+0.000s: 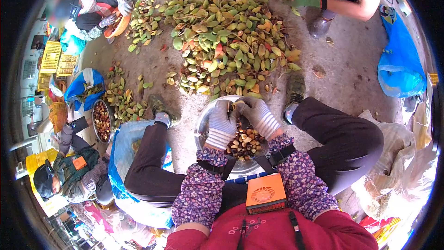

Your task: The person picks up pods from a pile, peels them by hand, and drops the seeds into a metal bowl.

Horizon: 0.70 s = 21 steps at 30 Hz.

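My left hand (221, 121), in a grey glove with a striped cuff, is closed with its fingertips against those of my right hand (257, 115), gloved alike. Between the fingertips shows a bit of a small yellowish-brown pod, mostly hidden by the gloves. Both hands are over the near half of a round metal basin (202, 127) between my legs. Brown and pale nuts (246, 142) lie in the basin below my wrists. Just beyond its rim spreads a large heap of green and yellow pods (231, 41).
One person with green gloves (305, 0) crouches across the heap; another with grey gloves (124, 7) sits at upper left. A third person (78, 171) is at left, near a bowl of nuts (101, 120). A blue bag (401, 71) lies right, yellow crates (51, 56) left.
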{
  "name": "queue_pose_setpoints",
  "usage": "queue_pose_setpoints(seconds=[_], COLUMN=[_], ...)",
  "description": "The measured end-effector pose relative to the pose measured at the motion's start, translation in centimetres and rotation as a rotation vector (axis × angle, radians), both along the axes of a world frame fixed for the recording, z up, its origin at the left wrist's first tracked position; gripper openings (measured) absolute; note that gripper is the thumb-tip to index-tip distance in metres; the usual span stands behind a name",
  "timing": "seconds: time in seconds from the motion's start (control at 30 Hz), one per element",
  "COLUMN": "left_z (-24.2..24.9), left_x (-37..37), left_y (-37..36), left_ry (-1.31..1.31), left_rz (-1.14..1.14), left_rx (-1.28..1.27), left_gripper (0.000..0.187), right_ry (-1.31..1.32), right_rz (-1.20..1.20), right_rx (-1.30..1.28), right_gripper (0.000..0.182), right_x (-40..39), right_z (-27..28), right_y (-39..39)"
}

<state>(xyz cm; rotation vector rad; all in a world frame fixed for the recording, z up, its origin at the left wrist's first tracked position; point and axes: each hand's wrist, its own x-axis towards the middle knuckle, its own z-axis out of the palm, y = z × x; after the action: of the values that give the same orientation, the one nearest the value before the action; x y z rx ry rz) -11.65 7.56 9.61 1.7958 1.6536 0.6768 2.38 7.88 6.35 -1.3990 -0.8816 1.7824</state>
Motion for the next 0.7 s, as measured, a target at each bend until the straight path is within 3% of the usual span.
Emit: queue_pose_setpoints(seconds=[0.13, 0.2, 0.23, 0.27, 0.33, 0.37, 0.43, 0.47, 0.53, 0.57, 0.6, 0.67, 0.7], left_z=[0.0, 0.0, 0.4, -2.8, -5.5, -6.6, -8.2, -8.6, -9.0, -9.0, -10.5, -12.5, -16.1], left_x=[-1.7, -1.0, -0.1, -0.1, 1.7, 2.0, 2.2, 2.0, 1.5, 0.7, 0.2, 0.1, -1.5], left_y=[0.3, 0.3, 0.6, 0.0, 0.1, 0.1, 0.0, 0.2, 1.3, 2.4, 3.3, 6.2, 7.6], left_ry=[-0.039, -0.458, -0.59, -0.461, -0.17, -0.172, -0.566, -0.565, -0.435, -0.591, -0.577, -0.234, -0.17], left_rz=[-0.156, 0.097, 0.042, -0.017, -0.216, -0.215, -0.101, -0.103, 0.01, 0.018, 0.105, 0.563, 0.468], left_rx=[-0.069, -0.103, -0.176, -0.088, 0.29, 0.284, -0.038, -0.05, -0.038, -0.252, -0.211, -0.565, -0.502], left_gripper=[0.028, 0.031, 0.036, 0.026, 0.02, 0.02, 0.021, 0.021, 0.024, 0.027, 0.031, 0.033, 0.035], right_ry=[0.002, 0.112, 0.128, 0.141, 0.58, 0.679, 0.569, 0.466, 0.505, 0.577, 0.648, 0.515, 0.378], right_rz=[0.057, -0.223, -0.192, -0.16, -0.767, -0.64, -0.598, -0.553, -0.444, -0.343, -0.241, -0.119, -0.117], right_rx=[0.06, 0.079, 0.032, -0.015, -0.675, -0.388, -0.37, -0.346, -0.275, -0.217, -0.158, -0.026, -0.067], right_gripper=[0.028, 0.026, 0.028, 0.031, 0.038, 0.04, 0.041, 0.043, 0.037, 0.04, 0.045, 0.05, 0.05], right_x=[-0.9, -2.2, -2.4, -2.6, -4.4, -4.2, -4.4, -4.3, -3.0, -2.6, -2.1, -2.2, -2.0], right_z=[-1.0, -2.8, -2.4, -2.1, -3.0, -10.7, -7.1, -4.6, -2.4, -1.7, -1.7, -5.9, -6.1], right_y=[-0.8, -1.2, -1.2, -1.3, -1.7, -3.6, -2.6, -1.9, -1.2, -0.8, -0.4, -0.6, -0.4])
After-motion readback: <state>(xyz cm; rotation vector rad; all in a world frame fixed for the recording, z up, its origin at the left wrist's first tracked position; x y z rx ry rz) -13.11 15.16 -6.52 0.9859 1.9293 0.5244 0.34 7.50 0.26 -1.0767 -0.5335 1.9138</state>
